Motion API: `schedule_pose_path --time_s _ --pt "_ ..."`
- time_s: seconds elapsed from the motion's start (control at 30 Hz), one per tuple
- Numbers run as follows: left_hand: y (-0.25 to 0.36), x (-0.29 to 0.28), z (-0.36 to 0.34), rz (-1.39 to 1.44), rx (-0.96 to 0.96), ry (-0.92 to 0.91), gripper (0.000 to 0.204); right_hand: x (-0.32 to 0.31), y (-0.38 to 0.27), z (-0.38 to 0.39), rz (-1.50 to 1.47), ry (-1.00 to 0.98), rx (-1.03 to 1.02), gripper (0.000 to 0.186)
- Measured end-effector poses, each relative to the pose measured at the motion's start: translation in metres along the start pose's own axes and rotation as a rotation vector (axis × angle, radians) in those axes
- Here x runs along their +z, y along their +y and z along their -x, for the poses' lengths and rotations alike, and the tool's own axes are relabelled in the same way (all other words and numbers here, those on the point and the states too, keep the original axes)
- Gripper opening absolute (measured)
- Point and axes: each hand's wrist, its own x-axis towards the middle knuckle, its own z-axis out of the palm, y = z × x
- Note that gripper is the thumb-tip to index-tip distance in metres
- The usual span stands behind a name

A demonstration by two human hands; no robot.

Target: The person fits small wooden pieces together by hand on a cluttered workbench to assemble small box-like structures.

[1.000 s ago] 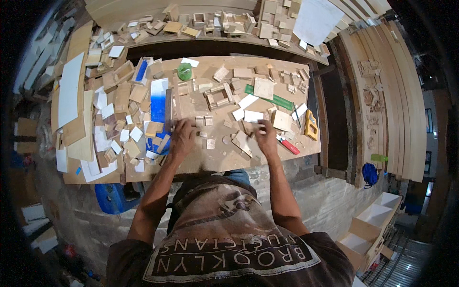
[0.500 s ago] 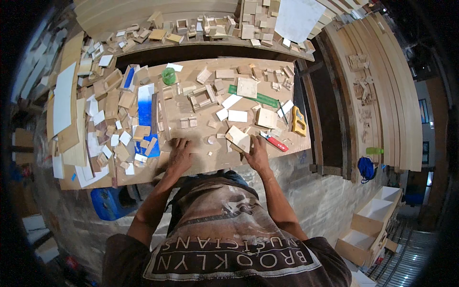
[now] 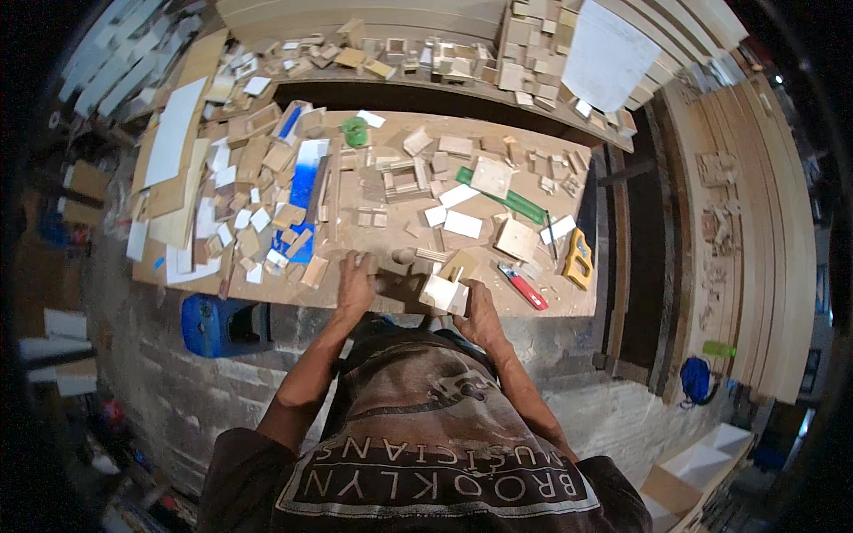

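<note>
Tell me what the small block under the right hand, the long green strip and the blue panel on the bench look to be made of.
Small pale block by the right hand: likely raw wood, matt tan faces. Long green strip: probably plastic, uniform colour. Blue panel: seemingly a painted or laminated board, its top end white.

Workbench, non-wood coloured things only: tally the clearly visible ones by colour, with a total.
Green: 2, a tape roll and a long ruler
Yellow: 1, a handled tool
Red: 1, a cutter
Blue: 1, a long sheet
Total: 5
</note>
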Motion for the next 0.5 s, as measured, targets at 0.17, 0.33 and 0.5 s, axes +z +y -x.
schedule_pose_path --time_s 0.17,0.33,0.5 --pt "0.018 0.060 0.001 0.118 0.190 0.127 0.058 -0.009 -0.014 -0.021 -0.029 -0.076 0.025 0.067" --pt "0.048 0.066 0.001 0.153 0.131 0.190 0.059 -0.008 -0.005 -0.026 0.035 -0.053 -0.022 0.079" --pt "0.035 0.030 0.007 1.087 -0.353 0.083 0.051 0.001 -0.017 -0.041 0.167 -0.063 -0.183 0.081"
